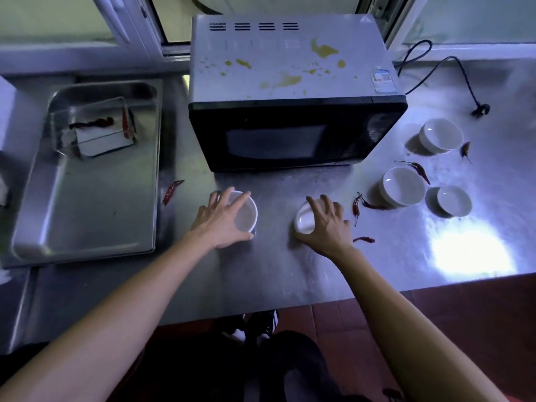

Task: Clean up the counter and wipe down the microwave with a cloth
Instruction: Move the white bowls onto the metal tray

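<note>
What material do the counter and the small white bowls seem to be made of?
The counter looks like brushed stainless steel: grey, with a bright glare patch and blurred reflections. The small white bowls look like glazed ceramic, possibly melamine: smooth, glossy, with highlights inside.

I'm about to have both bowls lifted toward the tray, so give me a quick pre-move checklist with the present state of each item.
1. Left hand grips the left bowl: ok, fingers and thumb curl round its rim.
2. Right hand grips the tilted bowl: ok, though the bowl leans on its side.
3. Bowls empty: left cannot tell, its inside looks cloudy; tilted bowl ok.
4. Room in the steel tray: ok, its near half is bare.
5. Path leftward: not ok, a red chili lies between bowl and tray.
6. Microwave top wiped: not ok, yellow stains remain.
</note>
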{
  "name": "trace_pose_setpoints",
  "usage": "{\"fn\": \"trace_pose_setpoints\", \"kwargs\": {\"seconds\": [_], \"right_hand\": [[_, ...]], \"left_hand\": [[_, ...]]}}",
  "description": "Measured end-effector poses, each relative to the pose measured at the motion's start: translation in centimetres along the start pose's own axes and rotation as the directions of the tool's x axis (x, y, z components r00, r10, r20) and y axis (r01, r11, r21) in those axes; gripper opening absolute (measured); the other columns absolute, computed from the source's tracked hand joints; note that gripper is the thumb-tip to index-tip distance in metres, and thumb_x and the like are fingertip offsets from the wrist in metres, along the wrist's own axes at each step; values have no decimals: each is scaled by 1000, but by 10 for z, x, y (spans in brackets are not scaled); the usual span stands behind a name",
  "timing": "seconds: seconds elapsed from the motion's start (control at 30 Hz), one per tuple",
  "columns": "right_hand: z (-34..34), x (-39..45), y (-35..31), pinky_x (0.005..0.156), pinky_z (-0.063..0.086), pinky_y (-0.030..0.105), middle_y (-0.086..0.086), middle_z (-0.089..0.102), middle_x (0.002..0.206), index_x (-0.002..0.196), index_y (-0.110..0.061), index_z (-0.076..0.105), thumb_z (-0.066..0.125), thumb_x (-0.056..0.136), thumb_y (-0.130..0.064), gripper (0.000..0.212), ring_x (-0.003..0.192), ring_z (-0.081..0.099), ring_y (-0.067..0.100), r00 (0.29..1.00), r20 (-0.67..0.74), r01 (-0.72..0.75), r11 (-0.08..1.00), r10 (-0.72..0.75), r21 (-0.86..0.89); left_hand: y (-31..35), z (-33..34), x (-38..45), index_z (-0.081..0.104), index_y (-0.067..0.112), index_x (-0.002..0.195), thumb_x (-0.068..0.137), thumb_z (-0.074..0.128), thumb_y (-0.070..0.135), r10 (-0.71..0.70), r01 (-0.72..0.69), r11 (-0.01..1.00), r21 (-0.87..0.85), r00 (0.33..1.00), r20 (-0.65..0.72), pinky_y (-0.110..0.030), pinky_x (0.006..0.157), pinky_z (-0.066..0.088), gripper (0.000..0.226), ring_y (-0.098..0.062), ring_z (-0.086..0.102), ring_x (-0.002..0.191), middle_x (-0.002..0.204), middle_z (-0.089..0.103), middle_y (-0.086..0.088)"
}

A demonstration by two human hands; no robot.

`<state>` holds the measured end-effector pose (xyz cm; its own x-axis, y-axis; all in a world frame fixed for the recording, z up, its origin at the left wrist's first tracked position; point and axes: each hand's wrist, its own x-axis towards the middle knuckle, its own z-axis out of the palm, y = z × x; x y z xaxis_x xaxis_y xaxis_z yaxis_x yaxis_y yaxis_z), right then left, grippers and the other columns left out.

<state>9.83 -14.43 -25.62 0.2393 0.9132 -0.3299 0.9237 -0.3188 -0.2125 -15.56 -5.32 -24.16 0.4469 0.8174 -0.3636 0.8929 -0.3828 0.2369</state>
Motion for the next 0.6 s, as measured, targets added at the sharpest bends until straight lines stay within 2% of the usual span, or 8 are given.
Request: {"fn": "trace_pose_setpoints", "kwargs": {"seconds": [0.17,0.27,0.37,0.5,0.6], "right_hand": [[-20,8,-46,99,40,54,1,18,158,151,-37,18,68,71,-66,98,140,21,31,993,-46,113,987,-108,118],[-26,11,-81,100,39,53,0,19,158,151,-38,17,67,72,-66,98,140,22,31,977,-65,208,972,-201,113],[-29,18,-123,102,38,53,-1,16,161,152,-40,16,65,72,-68,98,141,21,30,955,-55,296,948,-291,114],[-29,23,-192,102,40,56,-5,16,161,150,-43,19,67,70,-67,96,140,21,29,919,-56,393,911,-389,125],[-27,27,-249,104,39,55,-5,15,162,150,-43,19,68,71,-65,95,143,18,27,896,-52,445,887,-442,123]], "left_hand": [[-23,-25,-14,11,48,149,59,69,73,-31,29,999,-42,998,-47,-52,105,39,110,-25,18,140,157,9,9],[-47,-46,-24,18,45,150,60,72,72,-31,24,998,-51,990,-139,-49,107,39,109,-25,23,137,153,14,12],[-81,-65,-34,23,46,148,58,76,69,-88,70,993,-94,974,-209,-47,105,42,106,-24,23,139,154,15,13],[-148,-89,-46,17,47,149,59,76,71,-208,179,973,-148,956,-208,-51,109,37,110,-22,15,143,158,11,13],[-204,-98,-54,13,45,151,62,75,72,-245,228,968,-109,952,-185,-54,109,35,111,-25,13,144,159,6,9]]}}
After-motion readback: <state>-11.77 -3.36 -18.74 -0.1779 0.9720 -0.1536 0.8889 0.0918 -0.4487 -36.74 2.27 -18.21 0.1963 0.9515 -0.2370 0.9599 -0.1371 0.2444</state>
